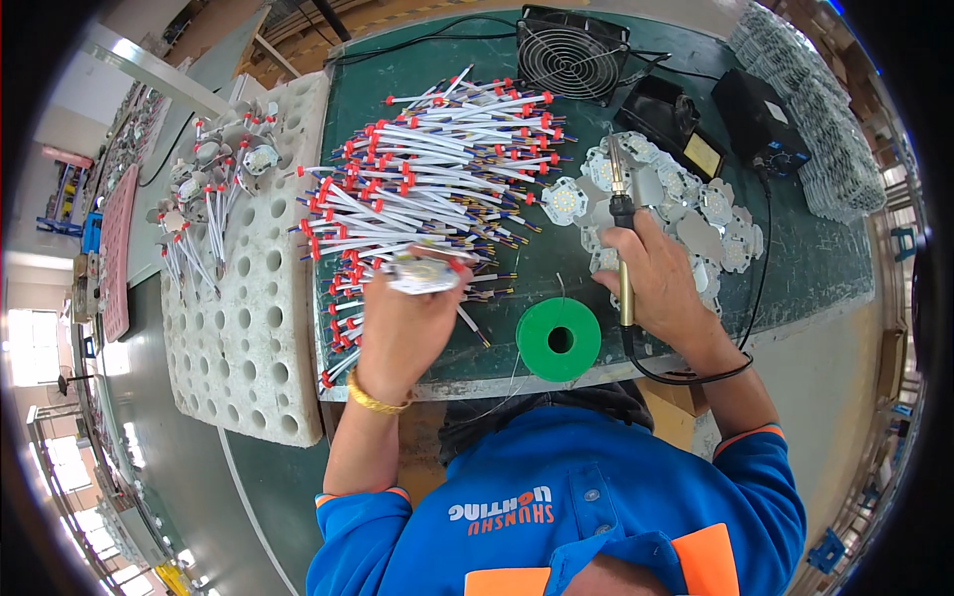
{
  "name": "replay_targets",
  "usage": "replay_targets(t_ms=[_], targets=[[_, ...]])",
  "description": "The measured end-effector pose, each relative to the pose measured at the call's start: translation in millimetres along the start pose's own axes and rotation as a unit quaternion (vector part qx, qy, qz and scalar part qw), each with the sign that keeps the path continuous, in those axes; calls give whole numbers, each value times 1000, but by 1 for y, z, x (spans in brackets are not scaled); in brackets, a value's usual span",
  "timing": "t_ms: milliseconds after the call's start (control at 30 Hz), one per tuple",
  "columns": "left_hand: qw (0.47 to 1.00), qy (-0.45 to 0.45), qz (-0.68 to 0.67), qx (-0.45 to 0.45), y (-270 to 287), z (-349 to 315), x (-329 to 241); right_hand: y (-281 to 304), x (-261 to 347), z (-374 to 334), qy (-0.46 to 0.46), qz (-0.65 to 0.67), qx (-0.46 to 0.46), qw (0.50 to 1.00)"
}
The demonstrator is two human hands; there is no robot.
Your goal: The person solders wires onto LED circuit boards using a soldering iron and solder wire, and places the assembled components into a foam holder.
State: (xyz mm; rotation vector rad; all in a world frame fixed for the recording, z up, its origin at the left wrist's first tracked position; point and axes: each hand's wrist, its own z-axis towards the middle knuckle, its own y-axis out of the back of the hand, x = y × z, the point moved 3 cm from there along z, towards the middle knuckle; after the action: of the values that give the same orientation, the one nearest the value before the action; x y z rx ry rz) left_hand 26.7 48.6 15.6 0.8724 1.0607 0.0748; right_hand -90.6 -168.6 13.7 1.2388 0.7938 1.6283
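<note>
My left hand [407, 323], with a gold bracelet at its wrist, is closed on a small LED board [424, 276], slightly blurred. It is over the near part of a big pile of white cables [417, 169] with red collars and stripped ends. My right hand [656, 278] grips a soldering iron [625, 273], its tip pointing away from me over a heap of LED boards [701, 233]. Between my hands a green solder spool [558, 340] lies near the table's front edge, a thin strand of solder rising from it.
Along the far side stand a black fan [573, 58], a soldering-iron stand [671, 124] with a yellow sponge, and a black control box [760, 121]. Stacked boards [810, 124] rise at the far right. A holed white foam tray [248, 288] at left carries wired boards. The iron's cord [760, 288] loops at right.
</note>
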Motion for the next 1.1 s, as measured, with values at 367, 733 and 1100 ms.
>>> replay_targets(t_ms=[367,733,1100], targets=[[985,125,38,-114,73,-39,22,-9,6,8,132,61,-90,985],[976,185,-37,-107,63,-79,40,-10,5,8,163,44,-131,977],[972,207,33,-110,31,-80,33,-7,8,6,145,62,-171,973]])
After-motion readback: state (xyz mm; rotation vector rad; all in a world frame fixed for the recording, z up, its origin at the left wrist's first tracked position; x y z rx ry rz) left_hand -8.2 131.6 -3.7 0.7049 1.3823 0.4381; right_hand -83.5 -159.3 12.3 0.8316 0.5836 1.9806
